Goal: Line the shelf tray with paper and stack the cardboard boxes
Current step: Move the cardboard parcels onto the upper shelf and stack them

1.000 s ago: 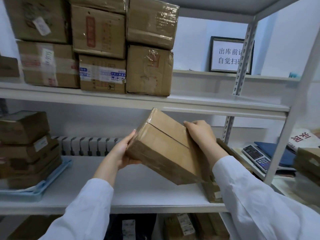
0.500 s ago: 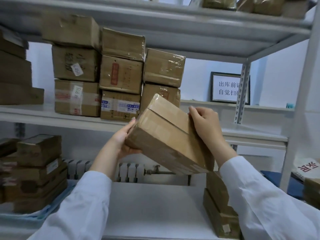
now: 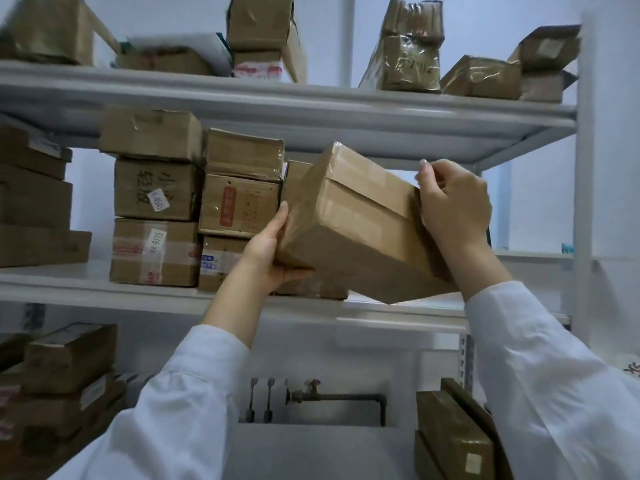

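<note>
Left hand (image 3: 273,251) and right hand (image 3: 453,206) are clasping opposite ends of the cardboard box (image 3: 360,233). It is hanging tilted over the middle shelf's (image 3: 104,291) front edge, long axis along it, beside the stacked boxes (image 3: 239,202).

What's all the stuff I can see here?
held box: one, brown, tilted before the middle shelf
stacked boxes: many, brown, on the middle shelf
top boxes: several, brown, top shelf
low boxes: several, brown, lower shelf, both sides
rack: one, white, holds the shelves
pipe: one, dark, wall under the middle shelf
sleeves: two, white, bottom
left grip: one, bare, holds the held box's lower end
right grip: one, bare, holds its upper end
</note>
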### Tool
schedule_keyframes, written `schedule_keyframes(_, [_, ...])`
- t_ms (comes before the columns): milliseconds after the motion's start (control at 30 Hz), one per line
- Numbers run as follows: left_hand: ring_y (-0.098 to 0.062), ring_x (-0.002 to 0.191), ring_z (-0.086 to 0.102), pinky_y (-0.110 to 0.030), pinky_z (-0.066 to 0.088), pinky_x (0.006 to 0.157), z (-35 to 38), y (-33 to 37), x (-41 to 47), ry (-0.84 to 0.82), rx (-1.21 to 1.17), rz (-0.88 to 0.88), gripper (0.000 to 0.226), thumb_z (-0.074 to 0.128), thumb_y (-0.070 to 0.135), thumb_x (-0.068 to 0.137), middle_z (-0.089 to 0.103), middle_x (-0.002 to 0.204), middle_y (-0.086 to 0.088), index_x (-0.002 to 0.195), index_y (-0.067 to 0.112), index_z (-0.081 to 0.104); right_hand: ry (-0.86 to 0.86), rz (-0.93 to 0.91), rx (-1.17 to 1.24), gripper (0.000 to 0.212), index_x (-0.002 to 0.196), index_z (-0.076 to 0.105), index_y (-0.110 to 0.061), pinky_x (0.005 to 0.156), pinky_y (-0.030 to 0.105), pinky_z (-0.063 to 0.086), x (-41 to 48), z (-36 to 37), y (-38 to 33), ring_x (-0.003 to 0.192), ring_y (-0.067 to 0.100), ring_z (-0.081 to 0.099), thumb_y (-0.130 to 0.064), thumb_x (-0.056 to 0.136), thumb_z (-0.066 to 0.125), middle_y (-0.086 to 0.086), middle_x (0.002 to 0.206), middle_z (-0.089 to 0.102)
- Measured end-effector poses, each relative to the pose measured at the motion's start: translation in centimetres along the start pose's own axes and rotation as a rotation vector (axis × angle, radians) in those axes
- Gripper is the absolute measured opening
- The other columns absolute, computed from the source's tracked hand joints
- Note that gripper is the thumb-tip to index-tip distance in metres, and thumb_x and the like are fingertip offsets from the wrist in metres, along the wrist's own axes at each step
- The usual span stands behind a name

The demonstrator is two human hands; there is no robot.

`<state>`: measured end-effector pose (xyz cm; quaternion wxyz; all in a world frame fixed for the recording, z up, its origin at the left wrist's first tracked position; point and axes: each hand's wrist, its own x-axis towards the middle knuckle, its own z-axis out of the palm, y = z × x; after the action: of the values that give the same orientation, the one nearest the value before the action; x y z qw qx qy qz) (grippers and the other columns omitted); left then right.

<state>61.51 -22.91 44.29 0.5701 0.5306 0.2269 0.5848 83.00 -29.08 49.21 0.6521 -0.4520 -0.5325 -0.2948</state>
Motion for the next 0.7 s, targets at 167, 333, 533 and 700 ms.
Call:
schedule_keyframes(167, [-0.026,0.098,0.061,-0.045,0.055,0.069,3.7,2.1,0.8,-0.111,-0.063,0.151,0.034,0.041,0.051,0.093,0.064,0.109,-0.003,0.107,0.026,0.059,0.126,0.023,0.059,0.039,0.101,0.067,-0.016,0.090,0.038,0.038,1.6,-1.5,-0.5,0.110,0.029,0.052,-0.039,0.088,0.039,0.005,0.112,0.064])
schedule_keyframes(333, [-0.031,0.109,0.058,-0.052,0.055,0.076,6.3,3.5,2.3,-0.130,-0.056,0.288,0.036,0.044,0.048,0.093,0.061,0.121,-0.006,0.117,0.023,0.056,-0.010,0.178,0.109,0.054,0.144,0.035,-0.033,0.116,0.041,0.011,2.4,-0.9,0.3,0.144,0.024,0.013,-0.053,0.094,0.032,0.003,0.158,0.019])
schedule_keyframes(533, [-0.029,0.109,0.059,-0.052,0.055,0.081,8.0,4.7,4.2,-0.072,-0.058,0.409,0.035,0.051,0.039,0.094,0.060,0.123,-0.006,0.124,0.023,0.053,-0.177,0.221,0.433,0.064,0.150,0.020,-0.029,0.119,0.043,0.004,3.0,1.6,0.5,0.147,0.020,0.006,-0.059,0.095,0.027,0.002,0.160,0.015])
schedule_keyframes(700, [-0.024,0.104,0.060,-0.048,0.057,0.078,8.8,5.9,5.8,0.003,-0.020,0.477,0.042,0.053,0.042,0.091,0.063,0.112,0.001,0.129,0.023,0.052,-0.184,0.188,0.642,0.104,0.151,0.016,-0.028,0.119,0.049,0.012,4.0,3.2,0.5,0.147,0.013,0.008,-0.086,0.066,0.031,-0.004,0.159,0.016])
